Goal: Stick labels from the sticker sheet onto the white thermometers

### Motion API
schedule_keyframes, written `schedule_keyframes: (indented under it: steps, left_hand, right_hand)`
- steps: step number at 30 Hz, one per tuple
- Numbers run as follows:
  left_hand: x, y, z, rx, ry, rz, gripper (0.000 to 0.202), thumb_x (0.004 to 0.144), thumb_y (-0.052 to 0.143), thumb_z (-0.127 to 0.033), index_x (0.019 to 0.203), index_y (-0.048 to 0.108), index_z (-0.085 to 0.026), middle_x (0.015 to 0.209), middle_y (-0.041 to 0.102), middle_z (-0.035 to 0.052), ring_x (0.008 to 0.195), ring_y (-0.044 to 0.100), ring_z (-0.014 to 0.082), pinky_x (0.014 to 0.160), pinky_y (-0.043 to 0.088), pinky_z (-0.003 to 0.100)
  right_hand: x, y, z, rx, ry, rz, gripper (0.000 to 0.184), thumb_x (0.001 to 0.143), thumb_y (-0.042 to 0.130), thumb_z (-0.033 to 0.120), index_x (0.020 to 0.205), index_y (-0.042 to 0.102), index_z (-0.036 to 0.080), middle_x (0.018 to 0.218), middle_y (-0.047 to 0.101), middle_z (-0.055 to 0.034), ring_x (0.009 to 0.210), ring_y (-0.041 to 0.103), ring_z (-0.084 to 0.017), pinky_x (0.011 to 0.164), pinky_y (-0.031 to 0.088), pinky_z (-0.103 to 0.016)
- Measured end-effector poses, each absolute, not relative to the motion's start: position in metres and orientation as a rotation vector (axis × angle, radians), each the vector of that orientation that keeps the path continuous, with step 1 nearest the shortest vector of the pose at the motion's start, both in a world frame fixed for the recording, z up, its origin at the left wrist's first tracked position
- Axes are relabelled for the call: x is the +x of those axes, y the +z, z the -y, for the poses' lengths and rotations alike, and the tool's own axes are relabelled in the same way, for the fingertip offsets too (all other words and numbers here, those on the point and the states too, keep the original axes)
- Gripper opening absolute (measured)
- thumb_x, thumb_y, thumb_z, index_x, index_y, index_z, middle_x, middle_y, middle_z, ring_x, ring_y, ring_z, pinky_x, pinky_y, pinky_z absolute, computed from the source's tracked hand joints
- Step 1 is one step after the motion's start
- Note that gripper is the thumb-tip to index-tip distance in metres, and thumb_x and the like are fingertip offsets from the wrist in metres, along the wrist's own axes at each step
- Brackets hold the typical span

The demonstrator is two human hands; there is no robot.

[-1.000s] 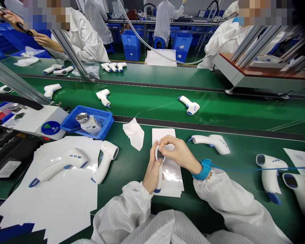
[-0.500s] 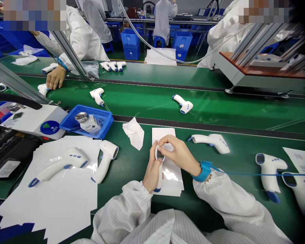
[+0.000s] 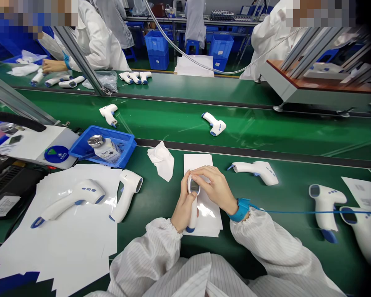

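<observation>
My left hand (image 3: 183, 206) is wrapped round a white infrared thermometer (image 3: 194, 208), its blue-tipped handle end pointing towards me and its dark display facing up. Bent over the head of this thermometer is my right hand (image 3: 214, 186), with thumb and fingertips pressed at the display's upper edge; whether something thin is between them I cannot tell. A blue strap (image 3: 239, 209) circles my right wrist. Beneath both hands lie white glossy sheets (image 3: 208, 222). Another thermometer (image 3: 128, 196) lies to the left, and one more (image 3: 258, 171) lies to the right.
A crumpled white wipe (image 3: 162, 161) lies beyond my left hand. The blue tray (image 3: 128, 148) holds a metal-capped bottle (image 3: 106, 149). Thermometers rest on the green conveyor belt (image 3: 160, 119). Paper sheets (image 3: 89, 239) cover the left side. A co-worker's hand (image 3: 54, 66) touches thermometers across the belt.
The thermometers on the belt have shifted left. The co-worker's hand has moved back from the belt to the far ledge. My right fingers have flattened slightly over the thermometer's head, uncovering more display.
</observation>
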State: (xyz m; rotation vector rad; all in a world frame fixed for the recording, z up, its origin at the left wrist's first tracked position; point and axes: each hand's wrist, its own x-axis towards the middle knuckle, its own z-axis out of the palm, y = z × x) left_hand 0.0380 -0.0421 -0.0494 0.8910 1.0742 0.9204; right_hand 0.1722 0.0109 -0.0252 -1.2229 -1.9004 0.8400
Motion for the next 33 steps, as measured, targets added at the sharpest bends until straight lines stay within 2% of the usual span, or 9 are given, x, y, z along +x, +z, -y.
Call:
schedule_keyframes:
  steps: [5,10,13,16,21,24,28,30,33]
  left_hand:
    - [0.035,-0.049,0.042,0.81,0.919,-1.017,0.073,0.092,0.046,-0.035,0.152,0.004,-0.035,0.119,0.055,0.0095,0.044,0.046,0.0045,0.044,0.045,0.025]
    - [0.035,-0.047,0.042,0.821,0.954,-0.978,0.103,0.069,0.062,-0.014,0.152,0.005,-0.035,0.129,0.048,0.0083,0.069,0.055,0.0128,0.049,0.046,0.023]
    - [0.033,-0.04,0.041,0.721,1.051,-0.899,0.107,0.062,0.057,-0.011,0.152,0.005,-0.033,0.124,0.053,0.0066,0.086,0.058,0.018,0.065,0.05,0.027]
    - [0.031,-0.029,0.037,0.695,1.117,-0.713,0.104,0.064,0.05,-0.015,0.153,-0.001,-0.031,0.128,0.054,0.007,0.106,0.058,0.0234,0.088,0.048,0.038]
    - [0.032,-0.025,0.032,1.214,0.961,-0.95,0.09,0.082,0.05,-0.017,0.153,-0.003,-0.032,0.158,0.022,0.0062,0.145,0.018,0.0258,0.117,0.016,0.05]
    - [0.035,-0.039,0.038,1.579,0.763,-1.173,0.072,0.086,0.048,-0.018,0.151,0.019,-0.028,0.156,0.022,0.0096,0.146,0.012,0.0291,0.117,0.013,0.055]
    - [0.033,-0.059,0.047,1.826,0.694,-1.683,0.062,0.084,0.058,-0.03,0.141,0.037,-0.014,0.145,0.032,0.0188,0.137,0.024,0.0391,0.107,0.027,0.06]
    - [0.028,-0.063,0.049,1.829,0.629,-1.872,0.045,0.083,0.061,-0.037,0.12,0.053,-0.012,0.121,0.049,0.0168,0.116,0.043,0.0365,0.093,0.041,0.054]
    - [0.017,-0.058,0.054,1.891,0.519,-1.96,0.019,0.089,0.053,-0.034,0.084,0.057,-0.016,0.088,0.053,0.0078,0.087,0.049,0.0264,0.075,0.044,0.042]
  right_hand:
    - [0.172,-0.019,-0.012,-1.182,1.099,1.897,0.024,0.081,0.065,0.021,0.104,0.059,0.027,0.112,0.06,-0.0042,0.111,0.054,-0.024,0.098,0.042,-0.042]
    - [0.174,-0.02,-0.005,-1.13,1.356,1.839,0.043,0.076,0.067,0.02,0.116,0.052,0.028,0.126,0.05,-0.0057,0.123,0.047,-0.024,0.106,0.039,-0.045]
    - [0.169,-0.024,0.012,-1.199,1.476,1.692,0.063,0.075,0.068,0.024,0.132,0.041,0.028,0.137,0.044,-0.009,0.128,0.046,-0.024,0.105,0.042,-0.043]
    - [0.169,-0.025,0.021,-1.229,1.581,1.634,0.06,0.08,0.062,0.026,0.135,0.038,0.025,0.129,0.055,-0.0097,0.111,0.06,-0.022,0.092,0.051,-0.038]
    - [0.208,-0.018,-0.05,-1.759,0.858,1.899,0.038,0.084,0.054,0.028,0.121,0.05,0.021,0.1,0.068,-0.0098,0.087,0.066,-0.028,0.076,0.049,-0.039]
    - [0.241,-0.012,-0.125,-2.18,0.341,1.817,0.04,0.085,0.054,0.028,0.123,0.047,0.017,0.112,0.065,-0.0176,0.097,0.062,-0.033,0.079,0.045,-0.041]
    - [0.245,-0.016,-0.194,-2.243,0.259,1.703,0.047,0.086,0.056,0.032,0.125,0.045,0.008,0.139,0.043,-0.0286,0.131,0.036,-0.038,0.098,0.034,-0.047]
    - [0.228,-0.024,-0.214,-2.273,0.352,1.638,0.056,0.084,0.06,0.043,0.124,0.047,0.004,0.134,0.047,-0.0308,0.128,0.041,-0.039,0.098,0.036,-0.049]
    - [0.192,-0.036,-0.235,-2.302,0.558,1.51,0.074,0.075,0.068,0.052,0.124,0.047,0.0,0.12,0.058,-0.031,0.112,0.057,-0.039,0.092,0.043,-0.048]
